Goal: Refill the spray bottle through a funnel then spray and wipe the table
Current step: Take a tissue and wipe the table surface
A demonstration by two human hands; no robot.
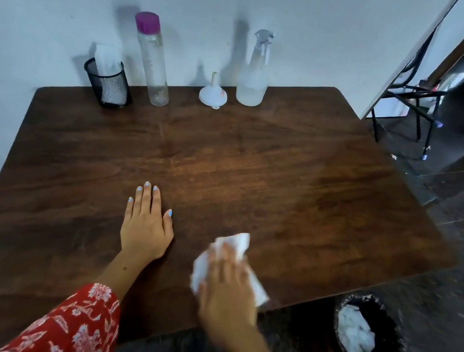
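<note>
A dark wooden table point(286, 169) fills the view. My right hand point(227, 292) presses flat on a white paper tissue point(232, 243) near the table's front edge; the hand is blurred. My left hand point(147, 223) lies flat on the wood to its left, fingers apart, holding nothing. At the back edge stands a clear spray bottle point(254, 73) with liquid in its lower part. A small white funnel point(213, 93) rests upside down to its left. Further left stands a tall clear bottle point(153, 61) with a purple cap.
A black mesh holder point(108, 86) with white tissues sits at the back left corner. On the floor to the right of the table is a black bin point(370, 336) with crumpled white tissue inside. A black metal chair frame point(409, 112) stands beyond the right back corner.
</note>
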